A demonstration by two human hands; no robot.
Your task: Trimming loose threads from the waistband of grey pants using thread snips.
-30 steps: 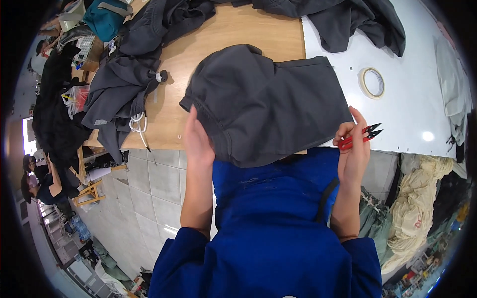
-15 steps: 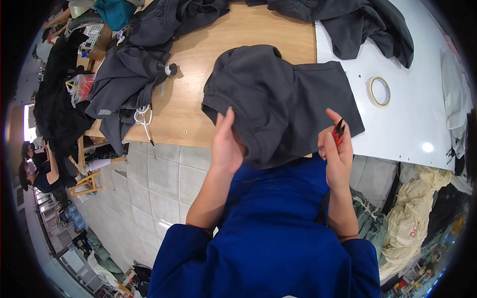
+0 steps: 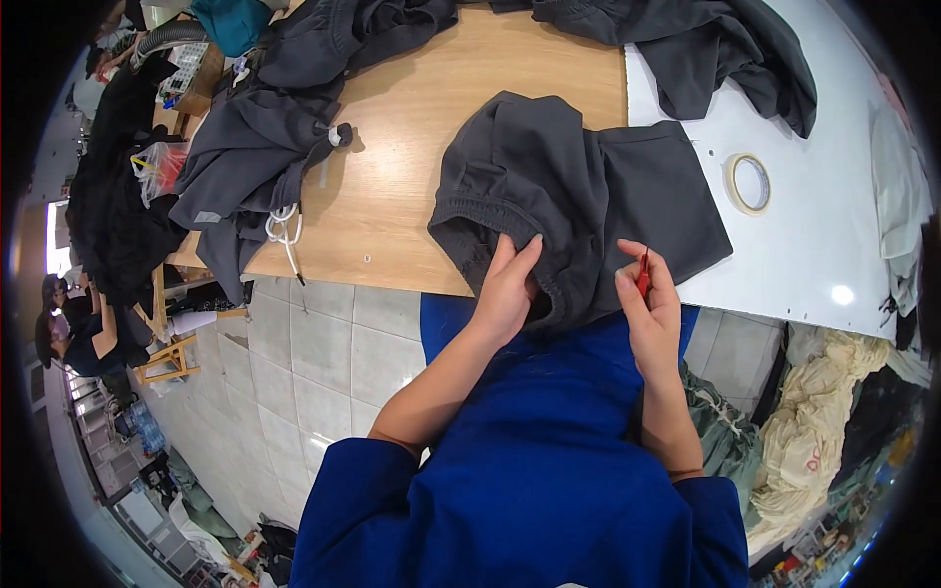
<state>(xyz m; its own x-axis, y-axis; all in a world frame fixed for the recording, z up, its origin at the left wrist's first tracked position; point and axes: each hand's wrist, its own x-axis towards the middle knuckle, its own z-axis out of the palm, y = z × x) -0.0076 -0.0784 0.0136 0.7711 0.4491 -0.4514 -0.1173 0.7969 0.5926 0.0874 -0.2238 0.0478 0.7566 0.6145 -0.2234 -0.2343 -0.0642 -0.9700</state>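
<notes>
A pair of dark grey elastic-waist trousers [image 3: 573, 186] lies bunched at the table's near edge, its gathered waistband [image 3: 485, 211] facing left and a flat leg spread to the right. My left hand [image 3: 507, 299] grips the near side of the waistband, thumb and forefinger on the fabric and the other fingers hidden inside the opening. Small red-handled thread snips [image 3: 644, 274] are held in my right hand [image 3: 654, 318], just off the near edge of the leg. The blades are hard to make out.
More dark grey garments lie at the left [image 3: 245, 157], one with a white drawstring [image 3: 284, 227], and along the far side. A tape roll [image 3: 749, 184] rests on the white tabletop [image 3: 784, 260]. Cream fabric [image 3: 814, 421] is heaped at lower right. People are at far left.
The trousers have shifted right, and the waistband now shows its gathers. My left hand has moved right and closed on the waistband. My right hand has turned the snips and moved slightly left.
</notes>
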